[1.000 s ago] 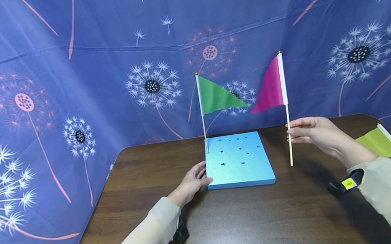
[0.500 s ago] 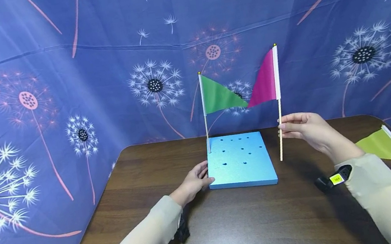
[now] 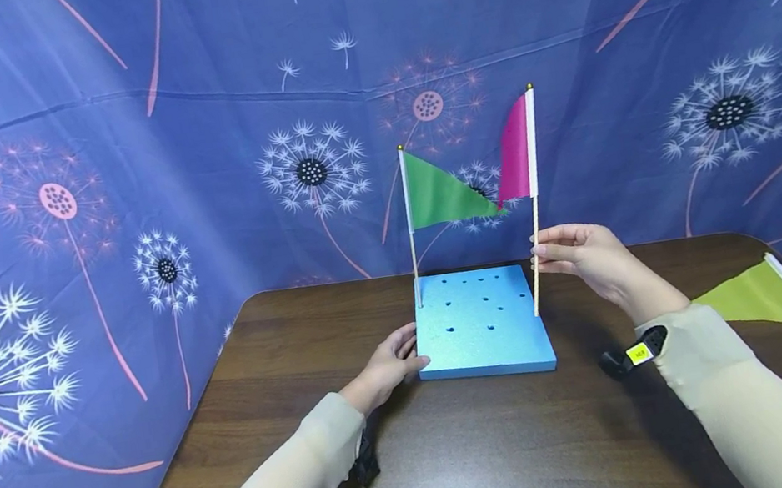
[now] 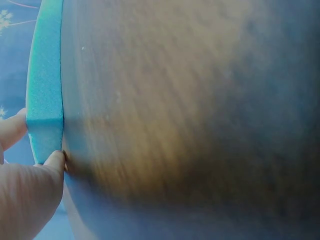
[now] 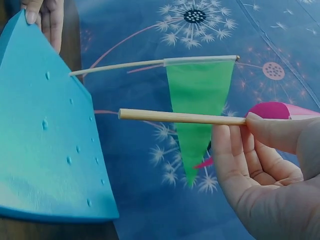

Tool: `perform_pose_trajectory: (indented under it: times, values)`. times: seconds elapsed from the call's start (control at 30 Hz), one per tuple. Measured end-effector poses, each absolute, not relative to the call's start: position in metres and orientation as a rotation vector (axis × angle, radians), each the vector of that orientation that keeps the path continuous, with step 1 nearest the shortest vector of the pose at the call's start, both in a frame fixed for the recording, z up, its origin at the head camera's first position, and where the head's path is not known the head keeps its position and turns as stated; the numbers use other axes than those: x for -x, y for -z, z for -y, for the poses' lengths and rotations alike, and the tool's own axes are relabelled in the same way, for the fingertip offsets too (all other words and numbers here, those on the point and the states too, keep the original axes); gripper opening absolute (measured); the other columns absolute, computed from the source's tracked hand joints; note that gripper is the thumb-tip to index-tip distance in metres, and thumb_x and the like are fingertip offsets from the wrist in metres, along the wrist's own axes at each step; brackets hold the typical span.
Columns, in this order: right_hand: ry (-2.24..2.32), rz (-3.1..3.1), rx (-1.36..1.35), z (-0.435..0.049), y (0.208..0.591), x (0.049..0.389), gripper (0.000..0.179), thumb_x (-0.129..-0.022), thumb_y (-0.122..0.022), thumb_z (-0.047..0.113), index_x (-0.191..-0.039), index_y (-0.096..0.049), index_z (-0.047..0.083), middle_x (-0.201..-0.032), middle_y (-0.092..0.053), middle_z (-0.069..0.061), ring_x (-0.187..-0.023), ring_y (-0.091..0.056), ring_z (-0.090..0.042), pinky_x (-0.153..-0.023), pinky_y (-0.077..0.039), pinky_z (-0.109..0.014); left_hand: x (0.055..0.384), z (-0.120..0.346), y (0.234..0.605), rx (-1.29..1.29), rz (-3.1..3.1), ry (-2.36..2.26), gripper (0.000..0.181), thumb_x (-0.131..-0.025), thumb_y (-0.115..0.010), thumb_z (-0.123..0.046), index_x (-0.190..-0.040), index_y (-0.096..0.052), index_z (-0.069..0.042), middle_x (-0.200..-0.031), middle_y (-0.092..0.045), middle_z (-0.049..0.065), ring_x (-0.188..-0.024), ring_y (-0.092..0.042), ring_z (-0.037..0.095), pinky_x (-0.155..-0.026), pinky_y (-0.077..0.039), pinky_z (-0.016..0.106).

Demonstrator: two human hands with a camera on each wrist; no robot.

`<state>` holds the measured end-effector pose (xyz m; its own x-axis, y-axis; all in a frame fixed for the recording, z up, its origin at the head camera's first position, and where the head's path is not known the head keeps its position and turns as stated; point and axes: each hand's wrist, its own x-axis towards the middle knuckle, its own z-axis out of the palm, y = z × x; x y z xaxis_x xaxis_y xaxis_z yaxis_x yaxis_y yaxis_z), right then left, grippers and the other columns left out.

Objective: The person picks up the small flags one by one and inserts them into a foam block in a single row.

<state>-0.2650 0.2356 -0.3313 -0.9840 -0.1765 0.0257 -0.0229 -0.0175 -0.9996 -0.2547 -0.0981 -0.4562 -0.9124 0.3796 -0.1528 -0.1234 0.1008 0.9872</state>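
On a wood-grain table, the left hand grips a blue perforated board by its 8 o'clock corner. A green pennant flag stands at the board's 10 o'clock. At 2 o'clock, the right hand pinches a magenta pennant flag by its stick, tilted toward 1 o'clock, its tip apart from the board. A yellow-green pennant flag lies at 3 o'clock. Good handling probably calls for a firm left grip, a straightened stick and cloth clear of the green.
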Motion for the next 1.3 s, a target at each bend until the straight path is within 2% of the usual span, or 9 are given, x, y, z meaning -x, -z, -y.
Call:
perform_pose_trajectory:
  times: [0.13, 0.27, 0.4, 0.6, 0.73, 0.97, 1.13, 1.3]
  values:
    - [2.190, -2.108, 0.209, -0.225, 0.333, 0.270, 0.013, -0.092, -0.064, 0.004, -0.091, -0.069, 0.016, -0.085, -0.071, 0.007, -0.079, -0.069, -0.007, -0.080, -0.060, -0.022, 0.253, 0.099, 0.456, -0.293, -2.038, -1.856, 0.069, -0.092, -0.062, 0.000, -0.150, -0.026, 0.001, -0.157, -0.025, 0.022, -0.147, -0.024, 0.032, -0.119, -0.030, 0.037]
    - [2.167, -2.155, 0.182, -0.215, 0.335, 0.276, 0.007, -0.093, -0.064, 0.006, -0.097, -0.065, 0.011, -0.084, -0.069, 0.008, -0.080, -0.069, -0.007, -0.080, -0.060, -0.022, 0.254, 0.099, 0.455, -0.289, -2.041, -1.849, 0.070, -0.091, -0.063, 0.000, -0.151, -0.026, 0.000, -0.158, -0.025, 0.020, -0.147, -0.024, 0.031, -0.119, -0.031, 0.036]
    - [2.150, -2.201, 0.148, -0.207, 0.337, 0.282, 0.010, -0.093, -0.064, 0.008, -0.103, -0.062, 0.007, -0.085, -0.069, 0.008, -0.080, -0.069, -0.007, -0.080, -0.060, -0.021, 0.255, 0.098, 0.456, -0.255, -2.027, -1.858, 0.070, -0.091, -0.061, 0.003, -0.151, -0.026, -0.001, -0.158, -0.025, 0.019, -0.147, -0.023, 0.031, -0.120, -0.028, 0.040]
    - [2.200, -2.184, 0.123, -0.196, 0.343, 0.290, 0.006, -0.092, -0.066, 0.007, -0.096, -0.065, 0.012, -0.085, -0.069, 0.006, -0.076, -0.068, -0.006, -0.078, -0.060, -0.021, 0.258, 0.097, 0.459, -0.236, -2.011, -1.883, 0.069, -0.091, -0.061, 0.005, -0.150, -0.027, 0.000, -0.158, -0.026, 0.020, -0.147, -0.024, 0.032, -0.120, -0.027, 0.041]
    - [2.209, -2.210, 0.147, -0.190, 0.347, 0.295, 0.007, -0.091, -0.066, 0.006, -0.097, -0.065, 0.011, -0.083, -0.069, 0.006, -0.075, -0.068, -0.006, -0.077, -0.060, -0.021, 0.258, 0.097, 0.461, -0.234, -2.010, -1.894, 0.069, -0.090, -0.062, 0.006, -0.150, -0.028, 0.000, -0.157, -0.026, 0.020, -0.147, -0.024, 0.031, -0.120, -0.028, 0.040]
    - [2.166, -2.325, 0.175, -0.179, 0.352, 0.302, 0.024, -0.093, -0.064, 0.009, -0.113, -0.060, -0.004, -0.082, -0.067, 0.009, -0.077, -0.068, -0.005, -0.079, -0.060, -0.023, 0.259, 0.097, 0.460, -0.254, -2.005, -1.897, 0.069, -0.090, -0.061, 0.005, -0.150, -0.027, 0.000, -0.157, -0.026, 0.020, -0.147, -0.024, 0.032, -0.120, -0.027, 0.040]
    - [2.175, -2.348, 0.165, -0.169, 0.358, 0.309, 0.019, -0.093, -0.064, 0.009, -0.109, -0.062, -0.001, -0.081, -0.067, 0.009, -0.075, -0.068, -0.004, -0.079, -0.061, -0.024, 0.258, 0.098, 0.459, -0.247, -2.003, -1.898, 0.069, -0.090, -0.061, 0.006, -0.150, -0.026, 0.001, -0.157, -0.026, 0.021, -0.147, -0.024, 0.032, -0.120, -0.027, 0.042]
    - [2.177, -2.379, 0.161, -0.159, 0.364, 0.316, 0.025, -0.093, -0.064, 0.008, -0.113, -0.061, -0.005, -0.079, -0.066, 0.010, -0.074, -0.068, -0.004, -0.081, -0.061, -0.026, 0.256, 0.098, 0.460, -0.226, -2.006, -1.906, 0.068, -0.090, -0.061, 0.006, -0.150, -0.028, 0.001, -0.157, -0.027, 0.021, -0.147, -0.025, 0.032, -0.120, -0.026, 0.041]
